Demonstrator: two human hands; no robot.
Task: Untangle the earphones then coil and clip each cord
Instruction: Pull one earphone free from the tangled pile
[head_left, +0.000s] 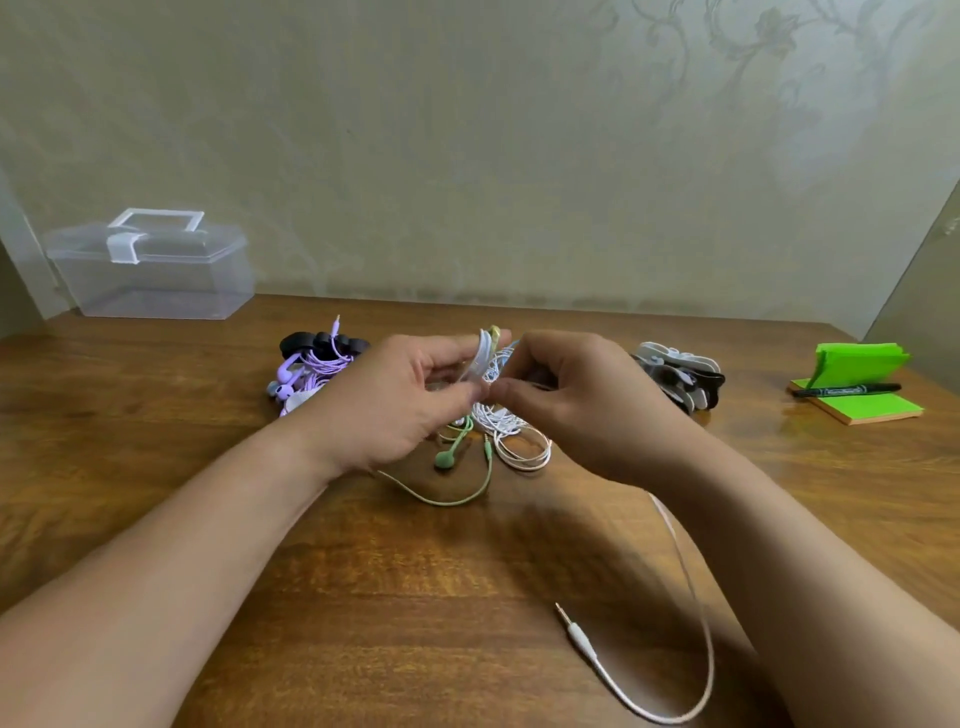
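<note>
Nearby, a jack plug (581, 635) lies on the wooden table (363, 597), its pale cord (706, 639) curving up behind the right forearm. The left hand (400, 400) and right hand (571, 400) both pinch a white coil (484, 358), held above the green earphones (448, 457) and a white tangle (519, 441). Farther back, the label on the marker (847, 389) is too blurred to read.

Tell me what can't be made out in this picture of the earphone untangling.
All in the head view:
- the white cord: the left hand and right hand pinching it cover its turns.
- the green earphones: upper part hidden under the left hand; tangling with the white loops unclear.
- the plug: its cord runs behind the right forearm; far end unseen.
- the clips: partly behind the right hand, blurred; count unclear.
- the marker: print too small.
</note>
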